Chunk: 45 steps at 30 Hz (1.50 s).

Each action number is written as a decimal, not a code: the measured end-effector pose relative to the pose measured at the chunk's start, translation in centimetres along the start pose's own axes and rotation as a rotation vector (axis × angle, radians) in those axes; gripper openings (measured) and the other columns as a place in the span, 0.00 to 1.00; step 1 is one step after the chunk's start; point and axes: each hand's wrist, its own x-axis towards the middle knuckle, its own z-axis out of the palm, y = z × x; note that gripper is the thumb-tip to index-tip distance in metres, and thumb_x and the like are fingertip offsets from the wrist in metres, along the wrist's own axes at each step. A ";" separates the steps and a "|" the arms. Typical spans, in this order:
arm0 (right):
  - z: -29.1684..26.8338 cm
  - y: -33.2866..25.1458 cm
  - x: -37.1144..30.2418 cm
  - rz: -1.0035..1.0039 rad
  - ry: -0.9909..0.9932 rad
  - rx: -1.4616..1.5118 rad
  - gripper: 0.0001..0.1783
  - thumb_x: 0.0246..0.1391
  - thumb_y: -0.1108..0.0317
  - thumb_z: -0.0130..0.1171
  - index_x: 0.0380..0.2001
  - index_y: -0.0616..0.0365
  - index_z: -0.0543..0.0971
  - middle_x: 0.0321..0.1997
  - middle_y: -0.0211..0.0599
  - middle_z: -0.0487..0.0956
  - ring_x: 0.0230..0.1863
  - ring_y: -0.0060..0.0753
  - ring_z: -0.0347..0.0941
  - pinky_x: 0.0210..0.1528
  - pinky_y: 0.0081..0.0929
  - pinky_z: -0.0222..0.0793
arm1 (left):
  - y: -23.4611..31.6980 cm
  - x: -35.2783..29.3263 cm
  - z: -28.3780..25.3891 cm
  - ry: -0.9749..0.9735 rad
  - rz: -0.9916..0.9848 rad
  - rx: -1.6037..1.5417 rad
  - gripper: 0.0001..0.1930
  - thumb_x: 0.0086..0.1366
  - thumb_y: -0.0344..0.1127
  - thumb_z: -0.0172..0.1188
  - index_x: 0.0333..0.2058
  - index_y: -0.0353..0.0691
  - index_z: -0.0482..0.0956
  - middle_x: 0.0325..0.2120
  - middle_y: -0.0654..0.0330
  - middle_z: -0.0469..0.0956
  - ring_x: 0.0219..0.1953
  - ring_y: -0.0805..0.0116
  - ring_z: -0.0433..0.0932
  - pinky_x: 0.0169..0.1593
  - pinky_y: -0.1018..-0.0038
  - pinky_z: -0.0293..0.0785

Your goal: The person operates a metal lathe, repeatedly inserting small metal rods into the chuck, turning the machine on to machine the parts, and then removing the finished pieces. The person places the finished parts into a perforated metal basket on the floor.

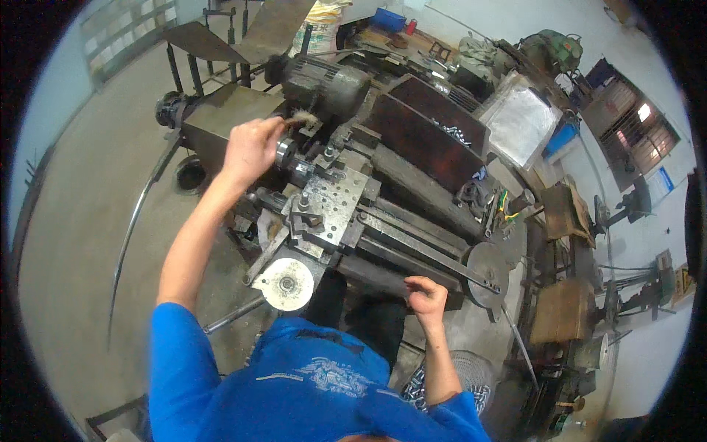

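My left hand is closed around the handle of a small brush with pale bristles. The brush is over the spindle end of a small metal lathe, beside the round steel chuck. To the right of the chuck lies the drilled tool plate, with clamped tool holders on it. My right hand hovers off the near side of the machine, its fingers curled in; whether something small is inside cannot be made out. A pale round handwheel dial faces me between my arms.
A dark tray with small metal parts stands behind the lathe bed. A basket of metal parts is below my right forearm. A long lever bar runs to a round disc. A motor sits at the back.
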 end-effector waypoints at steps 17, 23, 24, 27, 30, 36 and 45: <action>-4.5 2.0 -5.8 0.185 0.218 -0.038 0.16 0.35 0.79 0.50 0.30 0.64 0.81 0.27 0.34 0.80 0.30 0.20 0.74 0.34 0.19 0.69 | -6.7 -3.1 -4.0 -0.182 -0.286 0.320 0.12 0.61 0.44 0.52 0.39 0.48 0.78 0.26 0.50 0.78 0.29 0.51 0.77 0.33 0.60 0.72; -6.2 3.3 -8.9 0.139 0.344 -0.322 0.14 0.37 0.73 0.56 0.32 0.62 0.80 0.32 0.40 0.81 0.35 0.28 0.77 0.40 0.24 0.70 | -7.3 -2.4 -2.9 -0.350 -0.302 0.219 0.20 0.63 0.45 0.49 0.54 0.51 0.68 0.34 0.46 0.77 0.37 0.52 0.77 0.41 0.64 0.71; -7.0 1.9 -9.4 0.184 0.315 -0.319 0.15 0.37 0.72 0.56 0.34 0.61 0.80 0.34 0.41 0.81 0.36 0.31 0.77 0.40 0.26 0.71 | -7.2 -3.2 -4.0 -0.393 -0.409 0.118 0.21 0.63 0.46 0.49 0.55 0.51 0.66 0.37 0.49 0.78 0.39 0.56 0.78 0.43 0.65 0.70; -10.0 0.9 -11.8 0.309 0.462 -0.332 0.18 0.33 0.70 0.55 0.33 0.60 0.80 0.33 0.44 0.80 0.36 0.31 0.77 0.41 0.27 0.70 | -10.2 -7.5 -8.9 -0.268 -0.410 0.053 0.24 0.65 0.45 0.48 0.56 0.38 0.66 0.56 0.57 0.65 0.56 0.66 0.65 0.49 0.73 0.67; -14.8 3.5 -15.6 0.338 0.688 -0.492 0.16 0.32 0.69 0.56 0.30 0.61 0.81 0.35 0.45 0.80 0.38 0.36 0.77 0.42 0.29 0.70 | -12.5 -12.1 -9.6 -0.213 -0.561 -0.052 0.24 0.65 0.46 0.50 0.55 0.40 0.67 0.51 0.56 0.70 0.38 0.69 0.73 0.36 0.76 0.71; -17.8 9.1 -25.0 0.793 0.425 -0.721 0.12 0.31 0.61 0.58 0.21 0.54 0.81 0.28 0.41 0.79 0.32 0.44 0.75 0.37 0.30 0.71 | -12.2 -12.8 -6.4 -0.260 -0.490 -0.102 0.23 0.63 0.43 0.53 0.54 0.38 0.68 0.44 0.55 0.73 0.33 0.69 0.72 0.35 0.77 0.71; -11.5 12.2 -20.8 0.552 -0.083 -0.915 0.23 0.27 0.66 0.56 0.35 0.51 0.81 0.55 0.40 0.70 0.55 0.48 0.65 0.56 0.36 0.62 | -9.0 -11.5 -5.9 -0.468 -0.302 -0.206 0.19 0.65 0.30 0.49 0.54 0.36 0.67 0.42 0.58 0.73 0.44 0.70 0.70 0.51 0.75 0.64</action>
